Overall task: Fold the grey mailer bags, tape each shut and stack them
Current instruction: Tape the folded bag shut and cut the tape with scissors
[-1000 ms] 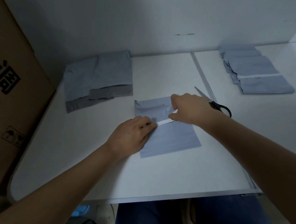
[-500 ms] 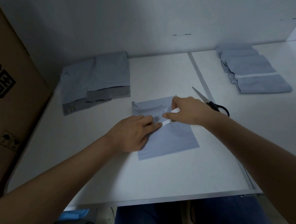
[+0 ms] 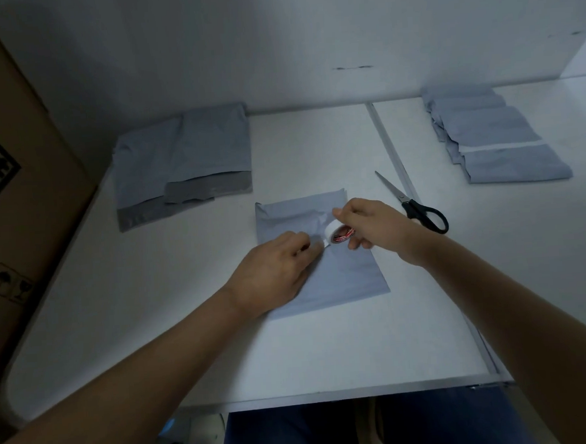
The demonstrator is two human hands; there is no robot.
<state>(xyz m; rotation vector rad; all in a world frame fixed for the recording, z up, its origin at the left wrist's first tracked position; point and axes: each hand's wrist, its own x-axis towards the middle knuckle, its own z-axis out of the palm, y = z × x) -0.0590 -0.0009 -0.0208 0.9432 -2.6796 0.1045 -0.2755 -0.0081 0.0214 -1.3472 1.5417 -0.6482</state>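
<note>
A folded grey mailer bag [image 3: 346, 280] lies flat in the middle of the white table [image 3: 327, 350]. My left hand [image 3: 274, 274] presses down on its left part, fingertips pinning the end of a white tape strip. My right hand [image 3: 371, 227] holds a small roll of white tape [image 3: 338, 234] just above the bag, close to my left fingertips. A pile of unfolded grey mailer bags [image 3: 185, 159] sits at the back left. A stack of folded bags [image 3: 496, 140] lies at the back right.
Black-handled scissors [image 3: 417, 207] lie just right of my right hand, blades pointing away. A metal seam [image 3: 390, 147] runs front to back across the table. A large cardboard box [image 3: 15, 190] stands along the left edge. A white wall closes off the back.
My right hand has moved left toward my left hand and tilted up, so the tape roll now shows. The stretched strip between my hands has become very short.
</note>
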